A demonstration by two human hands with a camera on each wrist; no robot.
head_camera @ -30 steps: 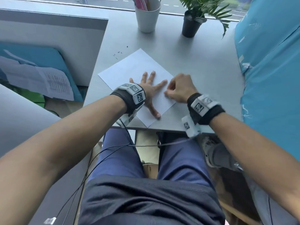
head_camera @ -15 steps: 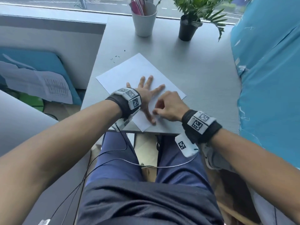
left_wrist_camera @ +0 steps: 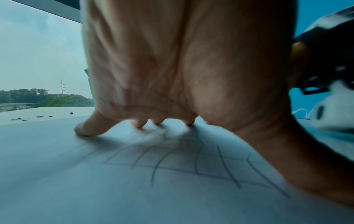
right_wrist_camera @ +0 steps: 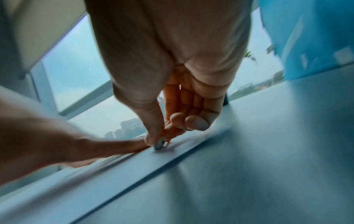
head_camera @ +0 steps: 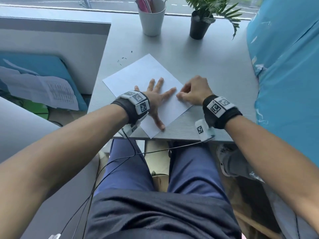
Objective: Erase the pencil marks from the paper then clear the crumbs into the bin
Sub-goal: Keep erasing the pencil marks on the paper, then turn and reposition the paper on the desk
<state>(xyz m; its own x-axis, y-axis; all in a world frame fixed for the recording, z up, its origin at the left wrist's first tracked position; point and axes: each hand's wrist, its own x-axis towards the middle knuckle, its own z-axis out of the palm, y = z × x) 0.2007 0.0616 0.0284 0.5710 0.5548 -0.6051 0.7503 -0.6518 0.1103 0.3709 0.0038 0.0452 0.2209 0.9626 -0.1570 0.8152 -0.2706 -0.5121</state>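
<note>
While the left hand (head_camera: 156, 99) lies flat with fingers spread on the paper (head_camera: 143, 75), pinning it near the desk's (head_camera: 215, 69) front edge, the right hand (head_camera: 193, 92) pinches a small grey eraser (right_wrist_camera: 160, 144) between thumb and forefinger, its other fingers curled. Eraser tip touches the paper close to the sheet's right corner, just beside the left forefinger. Paper sits turned diamond-wise, one corner at the desk's front edge. Pencil marks (left_wrist_camera: 201, 159), a grid of curved lines, show under the left palm in the left wrist view. Dark crumbs (head_camera: 123, 59) lie scattered on the bare desk just beyond the paper's far-left edge, toward the desk's left edge. White cup (head_camera: 151, 16) with pens and a potted plant (head_camera: 198, 26) stand at the desk's back edge, well apart from the paper. Right wrist view is blurred; whether marks lie under the eraser cannot be told.
</note>
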